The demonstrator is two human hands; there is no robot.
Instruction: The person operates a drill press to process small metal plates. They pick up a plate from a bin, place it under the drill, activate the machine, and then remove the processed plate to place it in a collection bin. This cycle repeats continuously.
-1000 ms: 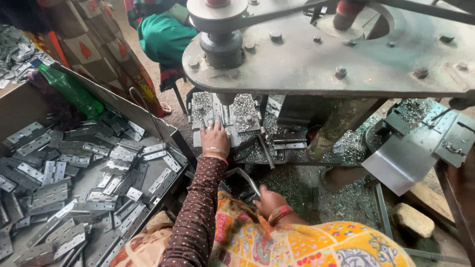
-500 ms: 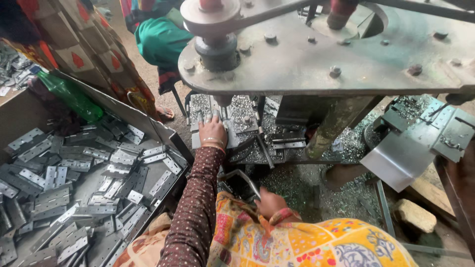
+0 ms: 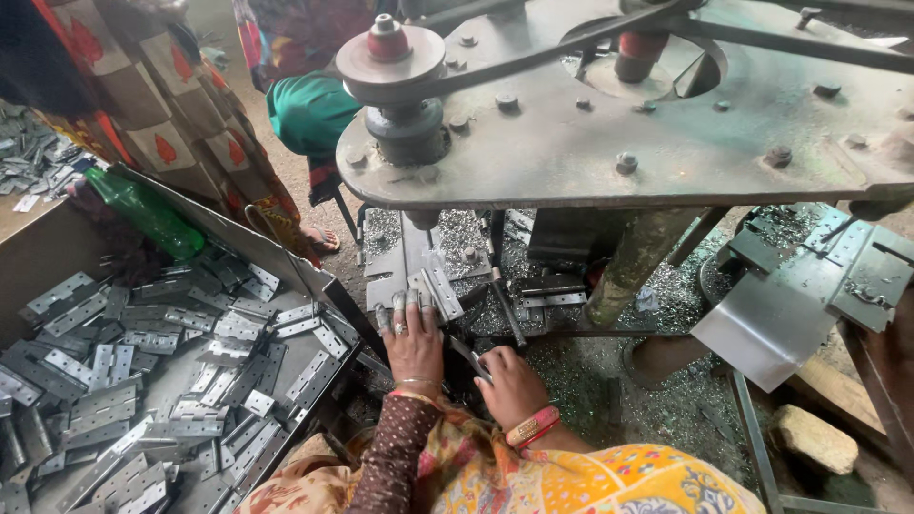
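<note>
My left hand lies flat with fingers spread on the press bed, fingertips against a small stack of metal hinge plates under the machine head. My right hand, with a red bangle at the wrist, is closed around a thin metal piece just right of the left hand, low by my lap. The large grey machine frame with its pulley and belt overhangs both hands.
A metal tray at my left holds several loose hinge plates. A green bottle lies at its far edge. Another person in patterned cloth stands behind it. Metal chips cover the floor; a bent sheet chute sits at the right.
My left hand has slid forward slightly onto the hinge plates on the press bed. My right hand has risen a little toward the left hand. The view has shifted closer.
</note>
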